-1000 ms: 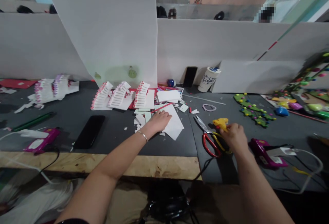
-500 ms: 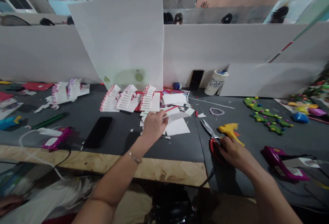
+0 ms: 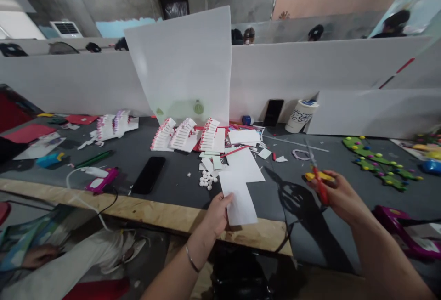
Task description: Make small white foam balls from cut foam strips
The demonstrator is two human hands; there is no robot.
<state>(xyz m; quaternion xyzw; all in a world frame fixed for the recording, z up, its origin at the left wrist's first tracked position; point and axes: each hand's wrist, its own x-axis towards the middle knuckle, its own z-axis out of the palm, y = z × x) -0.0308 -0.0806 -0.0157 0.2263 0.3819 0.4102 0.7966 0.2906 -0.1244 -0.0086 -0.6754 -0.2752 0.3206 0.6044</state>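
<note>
My left hand (image 3: 216, 215) pinches the lower edge of a white paper sheet (image 3: 238, 196) and holds it above the table's front edge. In my right hand (image 3: 339, 194) are red-handled scissors (image 3: 319, 181), lifted off the table with the blades pointing up and away. A yellow glue gun (image 3: 314, 176) lies just behind that hand. More white sheets (image 3: 245, 164) and a cluster of small white beads (image 3: 207, 180) lie on the grey table (image 3: 172, 178) ahead of my left hand.
Stacks of red-and-white cards (image 3: 186, 133), a black phone (image 3: 149, 175), a pink glue gun (image 3: 101, 180) and a green pen (image 3: 93, 159) lie to the left. A paper cup (image 3: 301, 115), a second phone (image 3: 273, 112), green foam shapes (image 3: 379, 162) and another pink glue gun (image 3: 408, 231) are on the right. White partitions (image 3: 327, 75) back the table.
My left hand lifted a white sheet from the pile and drew it toward me. My right hand left the yellow glue gun, took up the scissors and raised them.
</note>
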